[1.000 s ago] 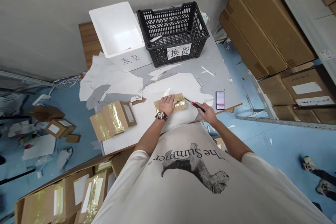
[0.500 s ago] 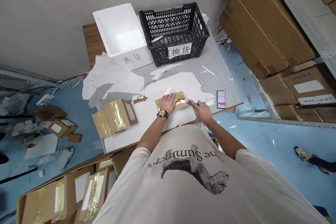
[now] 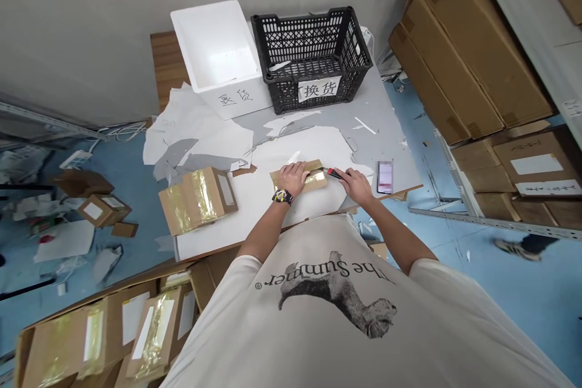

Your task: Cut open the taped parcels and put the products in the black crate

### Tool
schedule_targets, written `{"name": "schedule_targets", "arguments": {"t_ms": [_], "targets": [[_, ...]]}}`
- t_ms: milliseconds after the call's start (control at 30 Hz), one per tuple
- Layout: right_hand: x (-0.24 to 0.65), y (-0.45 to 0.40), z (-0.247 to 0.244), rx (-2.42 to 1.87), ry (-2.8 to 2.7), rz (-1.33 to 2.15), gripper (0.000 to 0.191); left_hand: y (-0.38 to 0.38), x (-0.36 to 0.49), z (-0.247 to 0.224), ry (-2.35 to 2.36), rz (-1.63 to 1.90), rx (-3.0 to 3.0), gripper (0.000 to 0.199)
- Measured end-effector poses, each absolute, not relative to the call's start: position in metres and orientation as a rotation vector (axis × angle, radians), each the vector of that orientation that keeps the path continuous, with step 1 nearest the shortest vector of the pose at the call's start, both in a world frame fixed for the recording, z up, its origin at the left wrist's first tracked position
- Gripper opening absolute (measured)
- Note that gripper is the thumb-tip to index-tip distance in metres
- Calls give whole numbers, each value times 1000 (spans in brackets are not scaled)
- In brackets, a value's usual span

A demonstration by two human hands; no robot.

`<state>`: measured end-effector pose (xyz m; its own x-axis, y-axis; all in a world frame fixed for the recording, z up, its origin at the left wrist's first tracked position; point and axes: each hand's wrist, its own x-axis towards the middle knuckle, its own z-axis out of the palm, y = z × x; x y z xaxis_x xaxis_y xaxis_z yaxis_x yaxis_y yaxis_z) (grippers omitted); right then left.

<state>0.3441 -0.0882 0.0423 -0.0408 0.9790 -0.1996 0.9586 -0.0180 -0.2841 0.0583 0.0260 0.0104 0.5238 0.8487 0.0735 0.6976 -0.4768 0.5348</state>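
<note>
A small taped cardboard box lies on the white sheet in front of me. My left hand, wearing a watch, rests on its left part with fingers laid flat. The palm side is hidden. In my right hand is a red and black utility knife, gripped by its handle. Its blade end points left, at the right end of the box along the taped top. Whether the blade touches the cardboard I cannot tell.
A phone lies right of my right hand. Behind stand a white foam box and a black crate. Taped boxes sit at left; a carton of parcels stands below. Shelving borders the right, where a person's foot shows.
My right hand and the utility knife have shifted slightly right, towards the box's right end. The left hand stays on the box. The view has turned a little, and the person's foot at right has moved.
</note>
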Motion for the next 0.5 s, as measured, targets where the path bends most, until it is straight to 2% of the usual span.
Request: {"name": "schedule_targets", "arguments": {"t_ms": [267, 500], "targets": [[362, -132, 42, -2144, -1863, 662, 61, 21, 56, 20, 1164, 459, 2343, 59], [349, -134, 31, -2172, -1292, 784, 67, 7, 50, 18, 983, 414, 2447, 38]]}}
